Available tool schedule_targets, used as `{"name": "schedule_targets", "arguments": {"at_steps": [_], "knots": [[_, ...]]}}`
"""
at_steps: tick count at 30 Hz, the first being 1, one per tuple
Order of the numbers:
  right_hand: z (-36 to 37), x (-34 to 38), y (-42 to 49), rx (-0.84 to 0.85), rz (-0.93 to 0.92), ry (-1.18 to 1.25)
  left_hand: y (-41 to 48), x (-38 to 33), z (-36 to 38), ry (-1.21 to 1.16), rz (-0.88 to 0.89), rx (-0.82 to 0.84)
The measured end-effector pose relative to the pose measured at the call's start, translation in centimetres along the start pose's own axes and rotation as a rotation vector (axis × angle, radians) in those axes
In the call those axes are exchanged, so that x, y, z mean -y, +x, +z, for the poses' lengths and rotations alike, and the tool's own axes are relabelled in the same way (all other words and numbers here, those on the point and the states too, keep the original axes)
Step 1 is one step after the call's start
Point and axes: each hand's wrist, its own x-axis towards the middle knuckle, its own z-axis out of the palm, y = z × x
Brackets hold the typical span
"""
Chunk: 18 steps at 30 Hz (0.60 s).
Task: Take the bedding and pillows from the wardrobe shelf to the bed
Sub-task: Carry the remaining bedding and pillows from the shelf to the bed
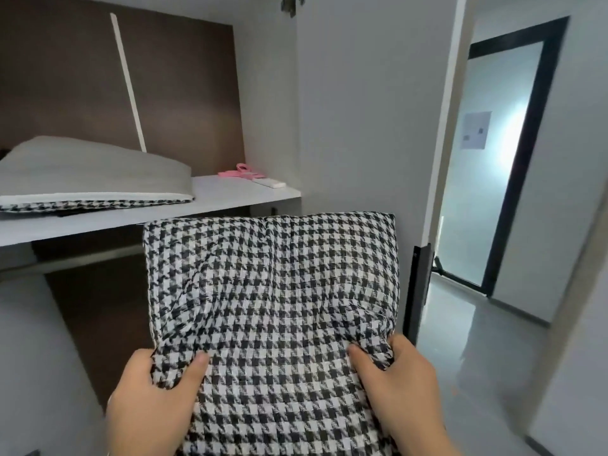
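I hold a black-and-white houndstooth pillow (273, 291) upright in front of me, just off the wardrobe shelf (230, 199). My left hand (154, 399) pinches its lower left side and my right hand (398, 386) grips its lower right side, thumbs on the front. A second pillow (88, 172), grey on top with a houndstooth underside, lies flat on the left part of the shelf. The bed is out of view.
A pink object (241, 171) and a white remote (271, 183) lie at the shelf's right end. The open wardrobe door (362, 110) stands to the right of the shelf. Beyond it is a doorway with a frosted glass door (487, 166) and a glossy grey floor (477, 340).
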Motion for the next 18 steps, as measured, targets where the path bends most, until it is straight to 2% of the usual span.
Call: {"name": "schedule_targets", "arguments": {"at_steps": [4,11,18], "knots": [[-1.9,-2.5,-4.1,-0.052,0.119,0.005,-2.7,1.2,0.6,0.011,0.019,0.137],[-6.1,-7.4,-13.0,-0.181,0.358,-0.040,-9.4,3.8,2.0,-0.101,0.002,0.491],[-13.7,-12.4,-22.3,-0.457,0.500,-0.139,-18.2,1.6,4.1,-0.095,0.097,0.835]]}}
